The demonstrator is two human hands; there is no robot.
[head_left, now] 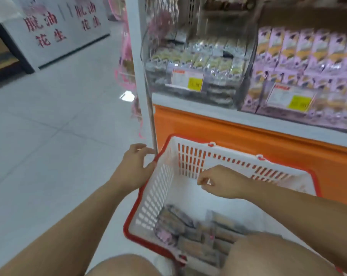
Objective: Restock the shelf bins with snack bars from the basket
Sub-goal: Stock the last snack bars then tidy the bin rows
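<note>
A white basket with a red rim (160, 198) sits on the floor before the shelf. Several wrapped snack bars (190, 230) lie in its near end. My left hand (135, 166) rests at the basket's left rim, fingers relaxed and touching the edge. My right hand (222, 182) hovers inside the basket above the white bottom, fingers curled; nothing is visible in it. On the shelf above stand two clear bins: the left bin (196, 66) holds yellow-green packs, the right bin (308, 62) holds pink and yellow packs.
An orange shelf base (248, 136) runs behind the basket. A metal post (150, 108) stands at the shelf's left corner. Pale tiled floor (59, 126) spreads to the left, with a white counter bearing red characters (49, 26) beyond. My knees (268, 257) crowd the bottom edge.
</note>
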